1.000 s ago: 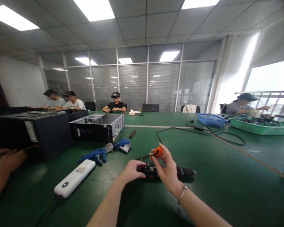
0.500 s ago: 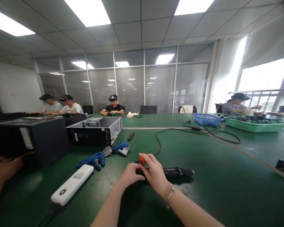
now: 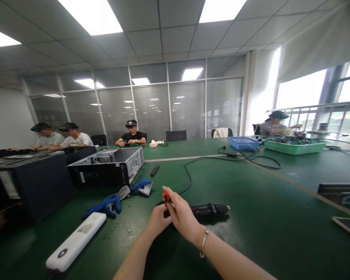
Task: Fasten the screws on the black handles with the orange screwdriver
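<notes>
A black electric screwdriver (image 3: 208,210) lies on the green table (image 3: 251,225), its tip pointing right and a black cable running off behind it. My left hand (image 3: 157,219) is closed round its rear end. My right hand (image 3: 181,216), with a bracelet at the wrist, covers the tool's body and pinches a small orange part (image 3: 165,197) at its back. Both forearms reach in from the bottom edge.
An open computer case (image 3: 107,167) and a second black case (image 3: 26,182) stand at the left. Blue gloves (image 3: 116,196) and a white power strip (image 3: 76,241) lie near me. Blue and green baskets (image 3: 291,146) sit far right. Other people sit around the table.
My right hand came down from holding the orange part up above the tool onto the screwdriver's body. The view has swung to the right.
</notes>
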The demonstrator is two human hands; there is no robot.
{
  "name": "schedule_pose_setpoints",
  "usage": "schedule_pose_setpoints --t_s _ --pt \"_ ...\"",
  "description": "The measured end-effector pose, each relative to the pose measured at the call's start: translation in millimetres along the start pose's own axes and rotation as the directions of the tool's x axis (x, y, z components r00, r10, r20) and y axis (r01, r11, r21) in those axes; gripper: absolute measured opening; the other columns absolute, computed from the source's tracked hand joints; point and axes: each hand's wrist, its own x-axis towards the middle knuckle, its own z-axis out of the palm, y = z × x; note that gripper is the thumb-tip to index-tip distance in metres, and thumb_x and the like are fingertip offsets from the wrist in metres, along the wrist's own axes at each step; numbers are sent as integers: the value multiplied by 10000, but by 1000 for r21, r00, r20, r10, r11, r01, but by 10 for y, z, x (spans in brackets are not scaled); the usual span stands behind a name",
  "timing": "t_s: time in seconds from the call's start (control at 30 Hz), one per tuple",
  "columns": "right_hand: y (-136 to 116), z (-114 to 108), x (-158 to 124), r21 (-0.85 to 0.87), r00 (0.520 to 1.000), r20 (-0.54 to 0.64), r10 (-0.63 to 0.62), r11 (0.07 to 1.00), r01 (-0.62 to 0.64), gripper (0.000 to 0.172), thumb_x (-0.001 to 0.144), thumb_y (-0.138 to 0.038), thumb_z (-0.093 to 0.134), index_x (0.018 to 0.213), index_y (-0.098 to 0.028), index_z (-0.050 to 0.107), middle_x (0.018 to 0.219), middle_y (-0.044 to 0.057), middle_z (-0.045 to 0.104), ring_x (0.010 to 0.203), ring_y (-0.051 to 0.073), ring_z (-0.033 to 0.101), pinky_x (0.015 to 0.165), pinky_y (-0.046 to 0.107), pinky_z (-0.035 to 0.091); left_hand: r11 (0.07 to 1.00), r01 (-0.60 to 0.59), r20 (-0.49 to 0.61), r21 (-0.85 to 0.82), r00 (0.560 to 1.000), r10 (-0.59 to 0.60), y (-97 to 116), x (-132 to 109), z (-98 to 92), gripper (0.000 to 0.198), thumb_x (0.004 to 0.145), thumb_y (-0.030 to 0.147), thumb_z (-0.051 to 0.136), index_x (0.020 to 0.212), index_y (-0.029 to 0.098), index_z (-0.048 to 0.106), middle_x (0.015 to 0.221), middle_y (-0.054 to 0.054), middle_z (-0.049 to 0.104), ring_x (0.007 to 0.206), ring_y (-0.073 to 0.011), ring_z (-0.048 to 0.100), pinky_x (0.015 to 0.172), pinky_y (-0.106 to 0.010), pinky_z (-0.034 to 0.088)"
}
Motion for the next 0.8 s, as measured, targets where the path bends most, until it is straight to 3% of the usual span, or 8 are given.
schedule_pose_setpoints --t_s 0.17,0.33,0.5,0.67,0.8 --pt "-7 -10 24 -107 1000 -15 25 994 -27 521 851 -127 511 1340 -288 426 1058 61 579 944 194 570 844 342 497 996 48 -18 72 999 -47 5 13 0 126 678 108 557 725 116 673 744 -40 693 731 -199 622 671 -244 459" --pt "-14 1 46 -29 1000 14 1 1000 0 617 868 -58 401 1434 -265 267 1086 64 577 956 170 567 863 319 490 988 85 -28 130 996 -82 -4 14 6 92 667 113 547 677 109 639 661 -23 656 658 -179 588 596 -226 419" --pt "6 30 54 -136 998 -38 41 990 -45 548 843 -114 518 1349 -296 412 1054 53 567 933 188 567 825 329 499 993 62 -24 101 998 -60 -27 22 9 102 669 140 547 692 116 643 685 -27 665 661 -176 582 603 -231 419" --pt "-4 29 58 -84 1000 28 -5 996 7 625 867 -51 399 1437 -262 254 1097 71 564 964 176 560 864 328 490 993 66 -10 95 998 -65 -29 29 3 111 665 142 546 706 111 644 717 -49 681 693 -202 595 618 -249 434" --pt "-38 6 68 -139 999 20 32 990 -29 582 846 -110 499 1385 -280 359 1100 67 554 964 196 558 856 336 491 993 41 -10 109 999 -40 -61 41 4 124 678 144 519 698 108 636 710 -58 672 693 -204 608 619 -249 441"
